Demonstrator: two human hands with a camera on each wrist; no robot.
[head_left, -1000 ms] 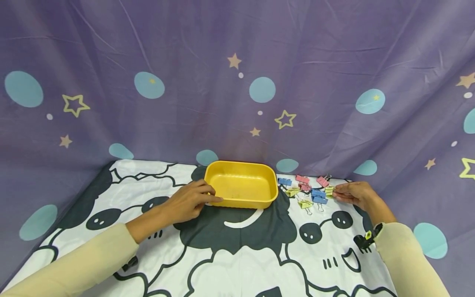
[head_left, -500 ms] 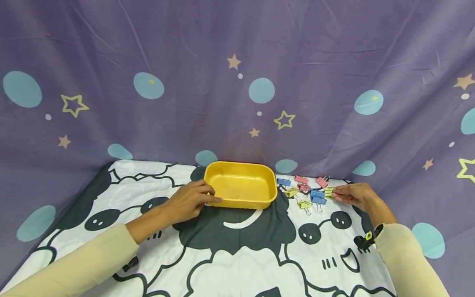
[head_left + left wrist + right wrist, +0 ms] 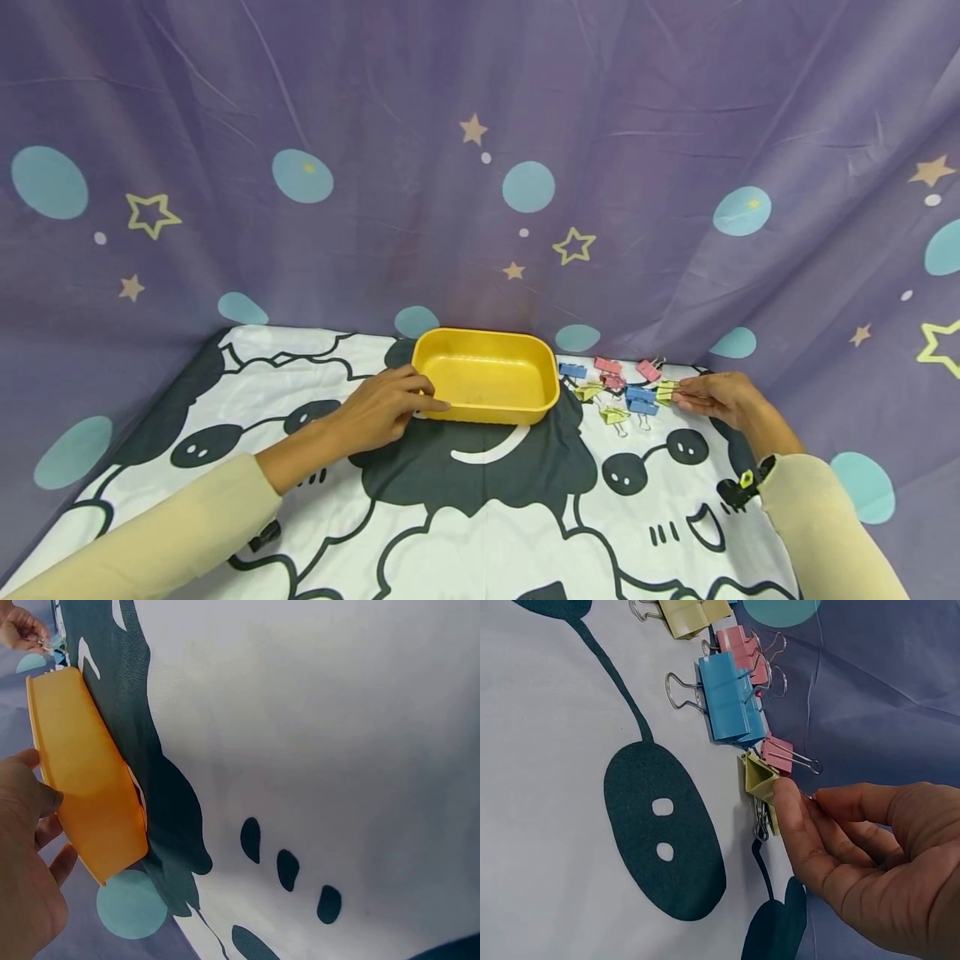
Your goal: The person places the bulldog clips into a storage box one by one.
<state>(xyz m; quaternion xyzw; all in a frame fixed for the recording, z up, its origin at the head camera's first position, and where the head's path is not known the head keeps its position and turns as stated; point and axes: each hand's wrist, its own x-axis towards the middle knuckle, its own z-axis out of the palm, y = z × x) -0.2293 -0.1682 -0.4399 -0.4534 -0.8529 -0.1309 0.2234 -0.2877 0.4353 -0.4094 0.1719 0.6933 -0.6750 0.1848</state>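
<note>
A yellow plastic tray (image 3: 491,379) stands near the back edge of the cloth. My left hand (image 3: 382,406) grips its near left corner, the thumb (image 3: 51,801) against the outer wall and the fingers at the rim. To the right of the tray lies a loose cluster of binder clips. At its right end, my right hand (image 3: 722,395) pinches a yellow binder clip (image 3: 759,778) by a wire handle between thumb and forefinger. Close beside this clip are a pink binder clip (image 3: 777,754) and a blue binder clip (image 3: 727,697).
More pink, blue and yellow binder clips (image 3: 615,415) lie between the tray and my right hand. The surface is covered by a white cloth (image 3: 480,550) with dark cartoon shapes. A purple curtain (image 3: 420,167) with stars and dots rises right behind the tray and clips.
</note>
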